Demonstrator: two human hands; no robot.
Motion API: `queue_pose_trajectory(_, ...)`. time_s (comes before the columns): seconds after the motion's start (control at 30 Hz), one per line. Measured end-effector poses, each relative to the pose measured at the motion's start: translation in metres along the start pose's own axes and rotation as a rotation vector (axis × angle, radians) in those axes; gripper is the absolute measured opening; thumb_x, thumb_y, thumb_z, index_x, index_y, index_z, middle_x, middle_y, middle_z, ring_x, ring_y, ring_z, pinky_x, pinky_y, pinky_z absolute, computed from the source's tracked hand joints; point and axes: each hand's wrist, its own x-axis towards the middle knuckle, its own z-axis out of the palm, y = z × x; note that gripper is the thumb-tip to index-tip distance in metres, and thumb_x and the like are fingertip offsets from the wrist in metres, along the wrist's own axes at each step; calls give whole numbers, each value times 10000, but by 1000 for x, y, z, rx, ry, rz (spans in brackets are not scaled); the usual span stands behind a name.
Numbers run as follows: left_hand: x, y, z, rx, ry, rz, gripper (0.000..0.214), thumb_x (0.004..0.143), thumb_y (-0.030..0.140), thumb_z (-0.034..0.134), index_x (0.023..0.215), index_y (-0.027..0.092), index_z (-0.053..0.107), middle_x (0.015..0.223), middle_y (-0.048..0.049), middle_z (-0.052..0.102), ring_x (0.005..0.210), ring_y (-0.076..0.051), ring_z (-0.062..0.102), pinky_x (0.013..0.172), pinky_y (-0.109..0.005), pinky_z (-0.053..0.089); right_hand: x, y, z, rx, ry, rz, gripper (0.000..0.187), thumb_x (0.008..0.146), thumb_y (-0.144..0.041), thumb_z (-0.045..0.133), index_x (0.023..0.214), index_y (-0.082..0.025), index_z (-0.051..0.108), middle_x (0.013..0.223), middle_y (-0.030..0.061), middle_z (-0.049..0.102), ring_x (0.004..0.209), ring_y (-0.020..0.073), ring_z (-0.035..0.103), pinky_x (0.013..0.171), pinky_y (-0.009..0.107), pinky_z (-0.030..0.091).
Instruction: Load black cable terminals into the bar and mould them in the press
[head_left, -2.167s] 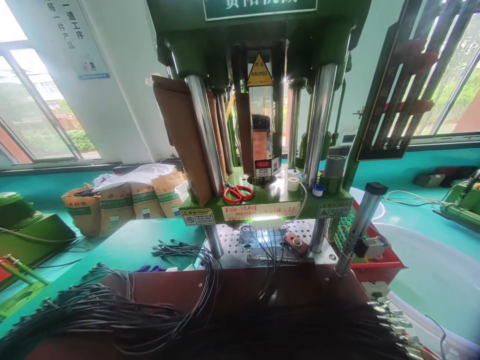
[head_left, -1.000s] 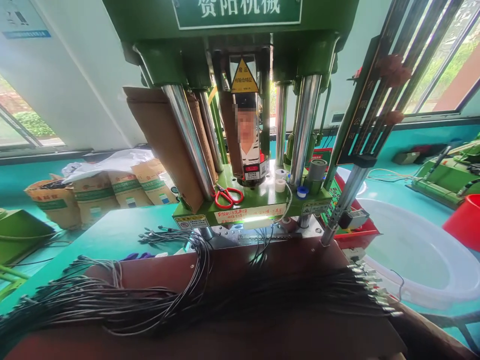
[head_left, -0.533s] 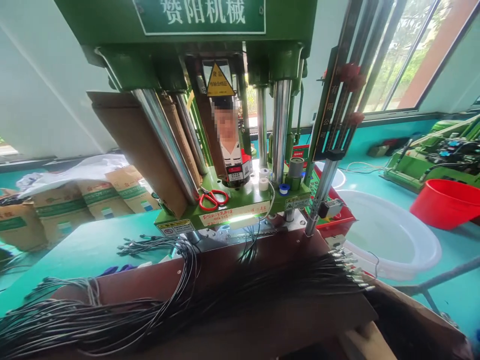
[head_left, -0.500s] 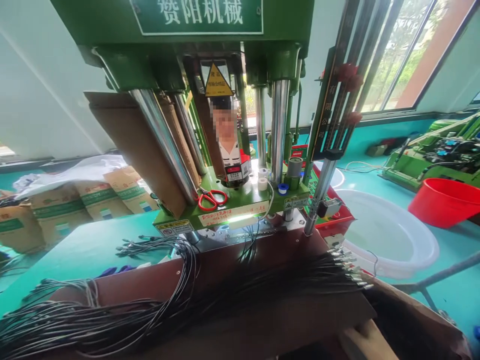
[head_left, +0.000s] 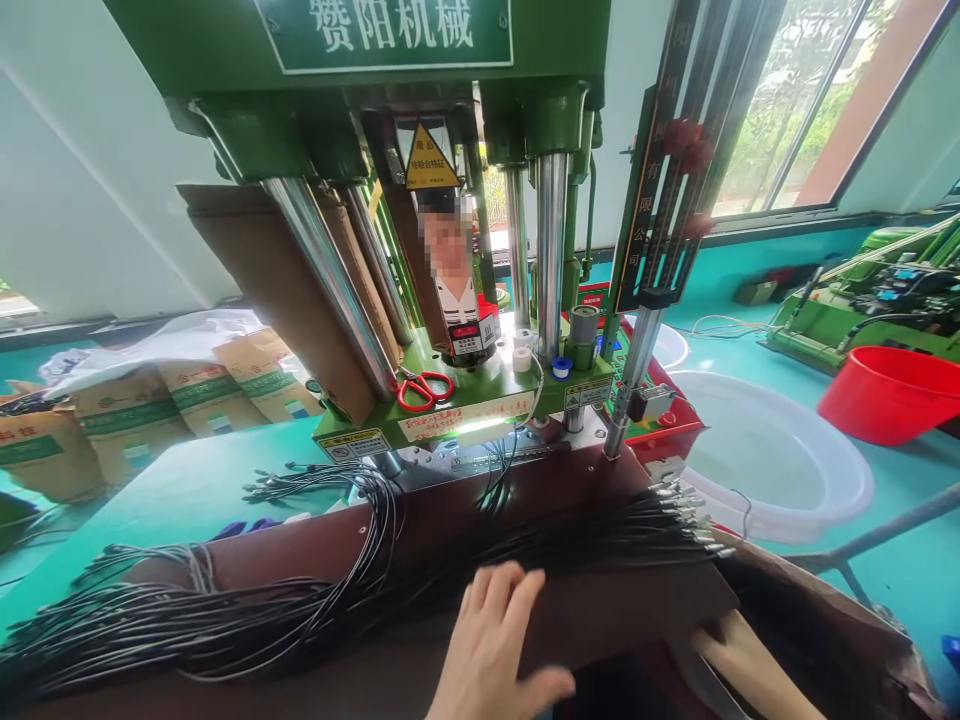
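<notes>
While the left hand (head_left: 491,650) lies palm down with its fingers loosely spread, it pinches nothing. Its fingertips (head_left: 501,585) sit on or just over the bundle of thin black wires with metal terminal ends (head_left: 300,610). That bundle lies across the dark brown board (head_left: 615,610) at the front of the bench (head_left: 187,490). The right hand is not in view.

A few wires (head_left: 499,470) run up into the gap under the platen of the green vertical press machine (head_left: 465,60), and red-handled scissors (head_left: 424,388) lie on the platen.

Risks, as a judgement:
- A sweep of the hand could snag loops and tangle the bundle.
- A drag on the wires could pull the fed ones out of the press.
- Fingers near that gap could get crushed if the press closes.

Containers:
- The white round plastic basin (head_left: 780,470) to the right shows only a thin wire at its near rim.
- The inside of the red plastic bucket (head_left: 892,395) is hidden.
- The contents of the brown paper sacks (head_left: 127,420) on the left are unseen.
- The brown cardboard box (head_left: 832,640) at lower right is too dark inside to tell.
</notes>
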Motion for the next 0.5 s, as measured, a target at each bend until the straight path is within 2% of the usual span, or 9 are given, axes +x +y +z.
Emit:
queue_pose_trajectory(0.1,54,9,9,223,46,78,748,584,473,725,1234,215,461,1168,-110,515,1053,-295,478,895,-455,418,-1,3,-4,-1,18,-35,524,629,-405,465,1033,-109,616,1010,147,648,1029,346,527,924,434,398)
queue_pose_trajectory(0.2,84,12,7,395,-63,178,497,655,387,697,1078,175,546,1024,-97,563,944,-272,535,782,-406,478,-8,6,-7,-5,4,-55,479,697,-390,470,1075,-116,582,1081,136,621,1056,304,527,955,400,387)
queue_pose_trajectory(0.3,95,12,2,479,-193,300,158,780,200,558,932,159,564,879,-67,578,797,-212,569,648,-315,487,-18,3,-13,-20,-31,-91,465,746,-357,470,1150,-136,533,1134,112,599,1089,274,516,963,375,388)
queue_pose_trajectory(0.4,98,12,-6,438,-207,309,144,814,112,437,869,162,561,827,-61,580,734,-181,570,640,-294,462,-29,-8,-24,-57,-69,-115,500,737,-277,479,1226,-175,488,1164,78,589,1101,258,511,956,353,394)
queue_pose_trajectory(0.5,99,13,-19,199,-138,255,124,809,137,434,819,185,548,875,-45,581,795,-173,552,716,-298,435,-40,-25,-38,-104,-180,-149,552,695,-202,497,1247,-213,491,1194,55,575,1102,255,510,954,332,391)
